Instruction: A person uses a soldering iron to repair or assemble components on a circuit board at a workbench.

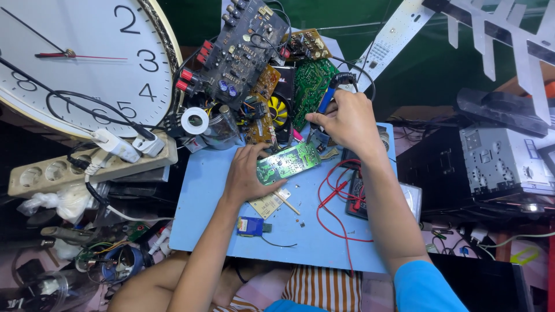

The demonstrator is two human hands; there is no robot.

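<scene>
My left hand [247, 175] grips the left end of a green circuit board [291, 162] that lies on a light blue work board [202, 196]. My right hand [346, 120] is closed around a blue-handled soldering iron [326, 98], whose tip points down at the far right end of the circuit board. The iron's black cable [347, 78] loops up behind my fingers.
Several bare circuit boards [248, 52] and a yellow fan are stacked behind. A white wall clock [75, 58] and a power strip [75, 167] lie at left. Red probe leads [335, 196] and a multimeter lie at right, beside a grey metal chassis [503, 156]. A small blue module [250, 225] sits near me.
</scene>
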